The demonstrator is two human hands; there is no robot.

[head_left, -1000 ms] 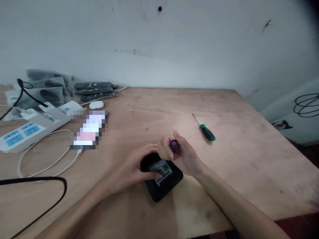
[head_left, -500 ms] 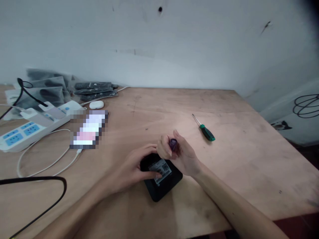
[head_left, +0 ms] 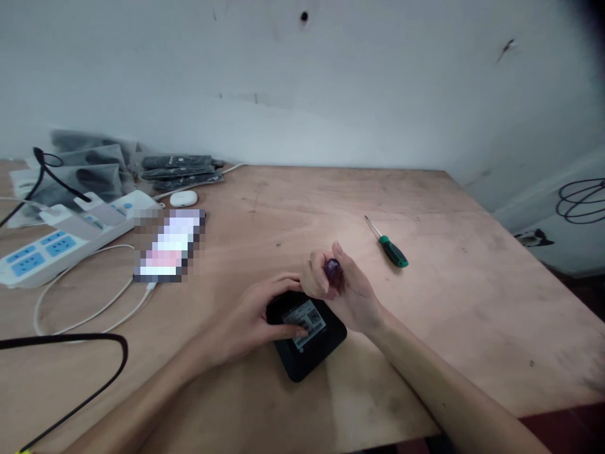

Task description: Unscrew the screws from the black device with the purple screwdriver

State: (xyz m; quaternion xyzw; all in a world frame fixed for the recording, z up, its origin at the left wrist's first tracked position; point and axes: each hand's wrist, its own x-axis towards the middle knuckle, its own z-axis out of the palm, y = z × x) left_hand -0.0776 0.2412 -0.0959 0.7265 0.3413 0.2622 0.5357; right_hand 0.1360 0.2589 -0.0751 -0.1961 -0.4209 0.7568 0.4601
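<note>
Box: your small black box lies flat on the surface, near its front edge, with a white printed label facing up.
Left hand: your left hand lies on the box's left side, fingers spread and pressing it down, one fingertip on the label.
Right hand: your right hand is closed around a purple-handled tool, held upright over the box's far corner; its tip is hidden by your fingers.
Surface: bare, scuffed light-brown plywood. A green-handled screwdriver lies well apart to the right of your hands.
Left end of surface: a white power strip, white cable, black cable, a blurred-out flat thing, a small white case, and grey pouches against the wall.
Room: a plain, marked white wall stands right behind the surface.
</note>
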